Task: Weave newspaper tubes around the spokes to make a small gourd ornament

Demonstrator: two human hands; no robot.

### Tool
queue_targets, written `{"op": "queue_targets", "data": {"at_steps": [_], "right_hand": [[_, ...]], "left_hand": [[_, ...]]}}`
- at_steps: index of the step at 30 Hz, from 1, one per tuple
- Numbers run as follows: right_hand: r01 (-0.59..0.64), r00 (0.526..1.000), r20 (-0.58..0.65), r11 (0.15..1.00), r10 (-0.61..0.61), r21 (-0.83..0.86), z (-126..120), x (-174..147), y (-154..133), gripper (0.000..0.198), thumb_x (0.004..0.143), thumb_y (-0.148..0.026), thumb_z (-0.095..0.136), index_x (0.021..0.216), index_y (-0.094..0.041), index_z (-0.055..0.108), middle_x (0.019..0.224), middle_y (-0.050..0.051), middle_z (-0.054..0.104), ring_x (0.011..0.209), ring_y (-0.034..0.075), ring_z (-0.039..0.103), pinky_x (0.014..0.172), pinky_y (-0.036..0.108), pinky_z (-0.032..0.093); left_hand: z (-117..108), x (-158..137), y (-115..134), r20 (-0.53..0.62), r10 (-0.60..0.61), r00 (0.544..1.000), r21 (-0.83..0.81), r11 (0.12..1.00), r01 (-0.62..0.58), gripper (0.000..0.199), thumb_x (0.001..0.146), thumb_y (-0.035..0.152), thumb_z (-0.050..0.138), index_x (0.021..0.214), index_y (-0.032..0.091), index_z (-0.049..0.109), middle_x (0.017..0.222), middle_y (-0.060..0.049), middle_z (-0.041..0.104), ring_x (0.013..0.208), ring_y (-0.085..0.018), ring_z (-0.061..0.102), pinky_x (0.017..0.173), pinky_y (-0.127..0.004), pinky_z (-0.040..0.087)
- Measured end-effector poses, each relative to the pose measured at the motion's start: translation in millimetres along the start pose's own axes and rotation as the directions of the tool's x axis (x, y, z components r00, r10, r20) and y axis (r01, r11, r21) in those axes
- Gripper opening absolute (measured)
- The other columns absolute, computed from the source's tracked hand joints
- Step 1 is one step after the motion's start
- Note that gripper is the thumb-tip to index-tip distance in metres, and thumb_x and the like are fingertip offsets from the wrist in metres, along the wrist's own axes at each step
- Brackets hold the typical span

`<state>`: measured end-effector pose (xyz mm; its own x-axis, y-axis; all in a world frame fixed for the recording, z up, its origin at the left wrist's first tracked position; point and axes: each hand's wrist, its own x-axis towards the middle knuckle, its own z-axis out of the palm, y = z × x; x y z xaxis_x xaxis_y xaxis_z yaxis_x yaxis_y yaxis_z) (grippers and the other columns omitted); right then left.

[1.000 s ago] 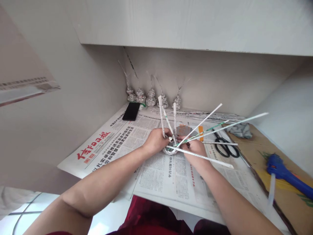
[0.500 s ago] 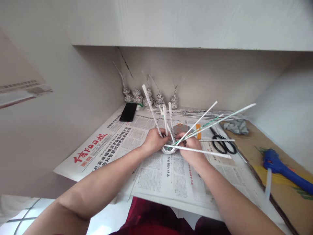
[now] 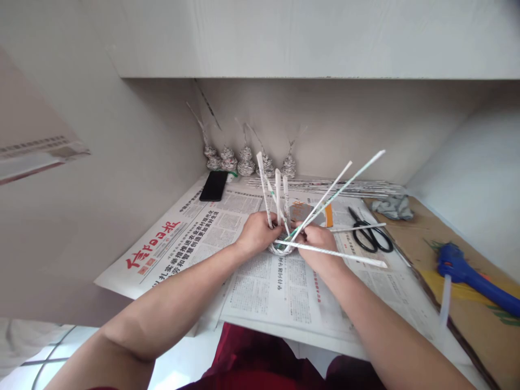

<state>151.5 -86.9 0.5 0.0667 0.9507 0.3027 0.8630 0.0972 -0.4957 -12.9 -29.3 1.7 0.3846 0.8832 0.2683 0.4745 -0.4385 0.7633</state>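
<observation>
A small, round woven paper base (image 3: 281, 249) sits low over the newspaper between my hands, with several rolled paper tubes (image 3: 265, 187) sticking up and out of it. My left hand (image 3: 258, 234) is closed on its left side, thumb against the rim. On the right side, my right hand (image 3: 320, 246) is closed at the weave, its fingertips pinching a paper tube close to the base. A white and green tube (image 3: 349, 185) slants up to the right past these fingers. Another white tube (image 3: 341, 254) lies across the right hand. My fingers partly hide the weave.
Newspaper (image 3: 260, 292) covers the tabletop. Several gourd-shaped woven pieces (image 3: 246, 161) line the back wall, near a black phone (image 3: 213, 186) and a bundle of paper tubes (image 3: 337, 188). To the right are black scissors (image 3: 368, 235), a crumpled grey cloth (image 3: 392, 207) and a blue glue gun (image 3: 459, 266) on cardboard.
The upright tubes on the left have swung rightward. The long white and green tube on the right is steeper, its tip higher and further left. Both hands keep their hold in about the same place.
</observation>
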Motion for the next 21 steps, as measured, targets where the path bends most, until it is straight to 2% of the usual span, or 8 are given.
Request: {"op": "queue_targets", "data": {"at_steps": [4,6,9,12,15,21], "right_hand": [[-0.023,1.0,-0.015,0.994,0.021,-0.11,-2,-2,-2,0.021,0.081,-0.025,0.053,0.089,-0.025,0.072,0.085,0.004,0.073,0.078,0.021,0.065,0.069,0.029,0.044],[-0.024,1.0,-0.013,0.993,0.023,-0.119,-3,-2,-2,0.02,0.081,-0.026,0.052,0.089,-0.024,0.071,0.082,0.004,0.072,0.076,0.021,0.065,0.066,0.029,0.043],[-0.035,0.999,0.009,0.993,0.037,-0.115,-5,-1,-2,0.021,0.081,-0.023,0.052,0.087,-0.023,0.071,0.081,0.005,0.072,0.073,0.02,0.064,0.064,0.028,0.042],[-0.036,0.999,0.01,0.996,0.037,-0.088,-5,-1,-1,0.021,0.079,-0.02,0.052,0.088,-0.022,0.071,0.084,0.005,0.072,0.074,0.02,0.064,0.066,0.027,0.042],[-0.023,1.0,0.004,0.997,0.024,-0.074,-5,0,1,0.021,0.079,-0.02,0.052,0.09,-0.023,0.07,0.082,0.004,0.072,0.074,0.019,0.063,0.065,0.026,0.042],[-0.015,1.0,0.019,0.997,0.016,-0.074,-4,1,2,0.021,0.079,-0.021,0.051,0.088,-0.024,0.07,0.081,0.004,0.072,0.074,0.019,0.063,0.064,0.026,0.041]], "left_hand": [[-8,4,-3,0.074,0.016,0.997,-0.044,0.999,-0.013,0.017,0.076,0.029,0.063,0.076,0.015,0.073,0.069,-0.002,0.07,0.065,-0.013,0.062,0.059,-0.021,0.044],[-17,7,-3,0.157,0.007,0.988,-0.116,0.993,0.012,0.022,0.074,0.034,0.066,0.076,0.014,0.072,0.068,-0.003,0.069,0.063,-0.013,0.061,0.057,-0.021,0.044],[-35,12,-1,0.383,0.011,0.924,-0.305,0.946,0.115,0.032,0.072,0.032,0.069,0.099,0.014,0.071,0.088,-0.007,0.073,0.071,-0.014,0.065,0.063,-0.023,0.05],[-51,13,5,0.509,0.076,0.857,-0.396,0.905,0.154,0.042,0.067,0.021,0.074,0.108,0.018,0.069,0.106,-0.01,0.071,0.089,-0.019,0.067,0.077,-0.03,0.053],[-60,12,11,0.558,0.129,0.82,-0.441,0.883,0.16,0.041,0.062,0.015,0.076,0.102,0.02,0.071,0.105,-0.009,0.072,0.091,-0.02,0.068,0.079,-0.032,0.055],[-52,13,5,0.562,0.073,0.824,-0.449,0.864,0.23,0.027,0.069,0.024,0.073,0.095,0.016,0.073,0.093,-0.009,0.073,0.074,-0.017,0.068,0.064,-0.027,0.055]]}}
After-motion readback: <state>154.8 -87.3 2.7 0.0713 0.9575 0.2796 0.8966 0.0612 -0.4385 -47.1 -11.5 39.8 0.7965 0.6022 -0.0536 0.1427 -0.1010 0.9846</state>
